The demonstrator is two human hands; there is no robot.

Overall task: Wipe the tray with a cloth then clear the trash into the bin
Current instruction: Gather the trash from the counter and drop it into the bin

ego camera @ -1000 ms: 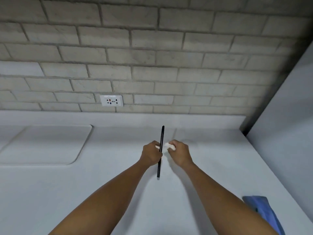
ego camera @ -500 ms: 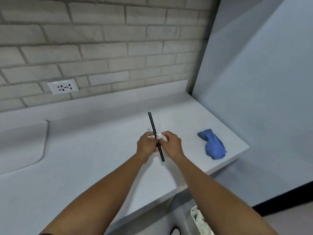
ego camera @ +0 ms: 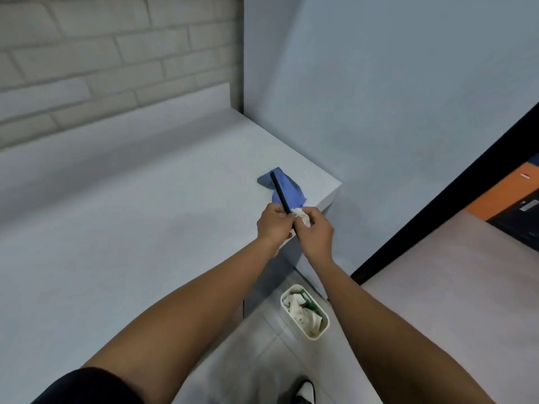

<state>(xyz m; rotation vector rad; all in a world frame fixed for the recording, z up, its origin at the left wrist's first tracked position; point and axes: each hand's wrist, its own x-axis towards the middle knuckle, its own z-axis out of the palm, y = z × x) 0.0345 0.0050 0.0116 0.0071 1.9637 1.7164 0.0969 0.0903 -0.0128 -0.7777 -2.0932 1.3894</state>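
gripping the edge-on tray (ego camera: 279, 193), both hands (ego camera: 294, 228) pinch white trash (ego camera: 302, 215) above the bin (ego camera: 304, 312).

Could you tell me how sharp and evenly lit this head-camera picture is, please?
Head view: soft, even light without glare; motion blur smears the brick wall and counter; the hands, left and right, and bin look slightly sharper; wide-angle bending shows at the edges.

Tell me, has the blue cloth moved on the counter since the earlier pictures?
No. The cloth lies by the counter's right end near the wall, as it did half a second ago; only the camera turned.
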